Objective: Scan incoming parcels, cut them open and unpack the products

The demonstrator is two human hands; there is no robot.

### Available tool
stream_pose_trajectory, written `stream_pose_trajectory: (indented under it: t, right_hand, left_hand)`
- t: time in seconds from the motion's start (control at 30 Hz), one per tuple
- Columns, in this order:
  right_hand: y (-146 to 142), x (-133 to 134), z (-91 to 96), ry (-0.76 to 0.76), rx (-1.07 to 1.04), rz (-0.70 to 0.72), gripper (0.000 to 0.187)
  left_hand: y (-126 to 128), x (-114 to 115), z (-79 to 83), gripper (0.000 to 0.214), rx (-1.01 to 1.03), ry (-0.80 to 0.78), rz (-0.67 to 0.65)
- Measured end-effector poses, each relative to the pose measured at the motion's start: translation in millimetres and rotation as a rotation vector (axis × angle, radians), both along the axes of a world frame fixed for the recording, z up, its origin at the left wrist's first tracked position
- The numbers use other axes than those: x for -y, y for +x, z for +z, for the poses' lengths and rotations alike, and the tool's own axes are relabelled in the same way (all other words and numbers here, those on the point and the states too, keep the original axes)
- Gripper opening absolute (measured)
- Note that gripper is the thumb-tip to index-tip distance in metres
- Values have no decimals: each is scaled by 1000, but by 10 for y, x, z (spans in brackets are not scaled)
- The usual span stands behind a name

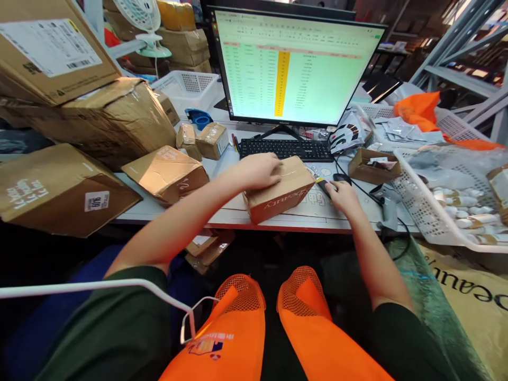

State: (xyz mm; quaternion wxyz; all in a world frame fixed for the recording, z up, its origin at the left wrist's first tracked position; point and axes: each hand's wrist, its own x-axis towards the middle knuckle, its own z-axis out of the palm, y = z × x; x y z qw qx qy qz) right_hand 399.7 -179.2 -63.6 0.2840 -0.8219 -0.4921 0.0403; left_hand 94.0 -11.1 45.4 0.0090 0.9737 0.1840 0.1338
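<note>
A small brown cardboard box (280, 200) with "beauty" lettering on its side sits at the front of the desk, slightly turned. Across its top lies my left hand (260, 170), fingers bent over the lid and gripping it. My right hand (343, 196) is closed round a yellow and black utility knife (324, 186), just right of the box. The knife's tip points at the box's right end; whether the blade touches it I cannot tell. Behind the box is a black keyboard (289, 150), and a dark mouse (342, 179) sits beyond my right hand.
A monitor (254, 79) stands behind the keyboard. Cardboard boxes (59, 185) crowd the left side. At right are a small open carton (373, 166), a barcode scanner (389, 209) with its cable, and a white basket (420, 211) of small bottles. A white bar (99, 286) crosses the lower left.
</note>
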Motion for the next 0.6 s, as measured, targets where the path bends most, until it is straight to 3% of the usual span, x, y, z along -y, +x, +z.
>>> stream_pose_trajectory:
  t: [0.13,0.23,0.33,0.47,0.6]
  right_hand:
    - [-432,-311,147,220,-347,233,84]
    - [-698,-438,264,234,-491,389,86]
    - [-851,-449,271,287,-518,381,86]
    - [-890,-376,221,330,-553,357,87]
    - [-882,-352,200,324,-575,357,87]
  left_hand:
    - [401,-234,300,52,-285,-102,25]
    - [569,-98,531,63,-519,-91,63]
    - [713,114,695,61,-676,-68,147]
    - [882,249,787,57,-764,-53,178]
    - [989,143,725,60,-808,-42,140]
